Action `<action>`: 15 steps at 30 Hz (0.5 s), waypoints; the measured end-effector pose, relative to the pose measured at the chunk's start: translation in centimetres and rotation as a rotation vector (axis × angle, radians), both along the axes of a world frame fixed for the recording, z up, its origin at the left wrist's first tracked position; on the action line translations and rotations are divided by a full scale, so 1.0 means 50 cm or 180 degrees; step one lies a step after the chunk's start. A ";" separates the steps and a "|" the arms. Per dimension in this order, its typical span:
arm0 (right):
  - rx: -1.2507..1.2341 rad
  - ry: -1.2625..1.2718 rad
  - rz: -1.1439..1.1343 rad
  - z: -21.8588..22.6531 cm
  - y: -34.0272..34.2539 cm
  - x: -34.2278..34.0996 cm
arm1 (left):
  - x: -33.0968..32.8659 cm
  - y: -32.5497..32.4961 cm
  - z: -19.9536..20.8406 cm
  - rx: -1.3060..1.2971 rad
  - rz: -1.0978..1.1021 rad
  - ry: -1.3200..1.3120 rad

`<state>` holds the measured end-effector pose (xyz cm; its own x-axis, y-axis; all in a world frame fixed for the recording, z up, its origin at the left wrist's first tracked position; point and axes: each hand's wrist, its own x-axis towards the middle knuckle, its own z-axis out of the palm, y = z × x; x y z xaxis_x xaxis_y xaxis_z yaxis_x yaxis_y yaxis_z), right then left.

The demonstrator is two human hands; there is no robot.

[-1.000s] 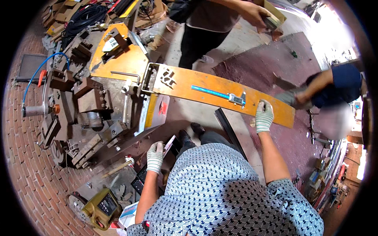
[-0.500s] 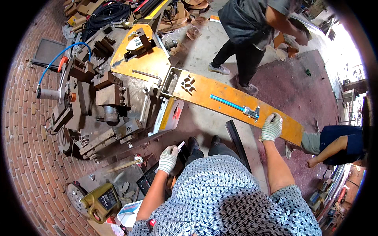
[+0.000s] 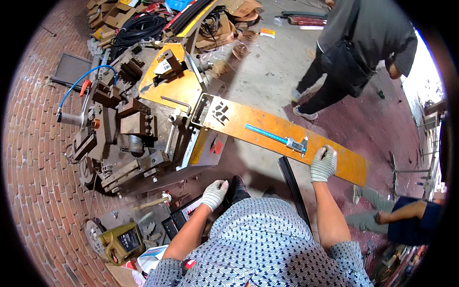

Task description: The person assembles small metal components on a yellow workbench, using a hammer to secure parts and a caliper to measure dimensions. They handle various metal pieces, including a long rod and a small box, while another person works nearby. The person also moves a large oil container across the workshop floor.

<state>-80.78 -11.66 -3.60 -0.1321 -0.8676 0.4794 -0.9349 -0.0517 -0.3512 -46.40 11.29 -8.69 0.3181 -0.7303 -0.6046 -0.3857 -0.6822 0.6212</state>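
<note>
A long orange board (image 3: 267,125) slopes from the machine on the left toward the right. My right hand (image 3: 323,165), in a striped glove, rests over its near edge with curled fingers; anything inside them is hidden. Just left of that hand lies a digital caliper (image 3: 277,137) with a blue scale. Several small metal pieces (image 3: 220,113) are grouped at the board's left end. My left hand (image 3: 215,195), gloved alike, hangs low before my body, fingers bent in and no object showing. Nearest to it is a dark open case (image 3: 179,219) on the floor side.
A heavy machine with steel blocks (image 3: 137,125) and an orange plate (image 3: 179,88) stands left. A hex key (image 3: 176,102) lies there. Below are an oil jug (image 3: 122,243) and a dark metal bar (image 3: 292,184). One person (image 3: 354,52) stands behind the board, another (image 3: 411,217) at right.
My view has shifted slightly. The person behind the board has moved right and turned. The person at the far right has bent an arm inward. My right hand stays at the board beside the caliper.
</note>
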 end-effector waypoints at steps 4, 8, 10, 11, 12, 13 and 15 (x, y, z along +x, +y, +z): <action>-0.0005 -0.0003 0.0224 0.006 0.000 -0.005 | -0.056 -0.045 -0.001 -0.0203 -0.0106 -0.0026; 0.0184 -0.0029 0.0490 0.033 0.005 -0.012 | -0.123 -0.080 0.051 -0.0104 -0.0209 -0.0004; 0.0065 0.0015 0.0661 0.027 0.002 -0.022 | -0.148 -0.071 0.040 -0.0203 -0.0235 0.0128; 0.0072 -0.0039 0.0667 0.024 0.000 -0.027 | -0.161 -0.075 0.048 -0.0149 -0.0237 0.0116; 0.0083 -0.0092 0.0678 0.023 0.001 -0.031 | -0.171 -0.075 0.055 -0.0066 -0.0257 0.0140; 0.0097 -0.0143 0.0693 0.021 0.002 -0.032 | -0.180 -0.074 0.063 0.0020 -0.0273 0.0167; 0.0189 -0.0235 0.0712 0.024 0.004 -0.025 | -0.188 -0.059 0.051 -0.0006 -0.0340 0.0066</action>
